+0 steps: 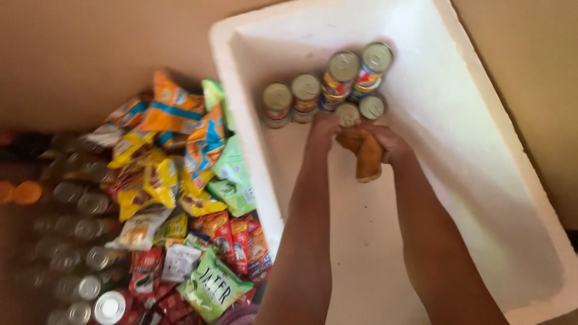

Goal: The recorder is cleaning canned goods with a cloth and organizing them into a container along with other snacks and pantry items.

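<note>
Both my arms reach into a large white foam box [518,198]. My left hand [322,129] rests its fingers against a small can [347,114] in a cluster of several tins [328,81] standing at the box's far end. My right hand [391,144] grips a brown-orange cloth [364,153] just below those tins. Whether the left hand grips the can or only touches it is hidden by the fingers.
Left of the box lies a heap of colourful snack packets [180,180], orange, yellow, green and red. Further left are rows of bottles and cans [78,241] seen from above. The floor around is tan.
</note>
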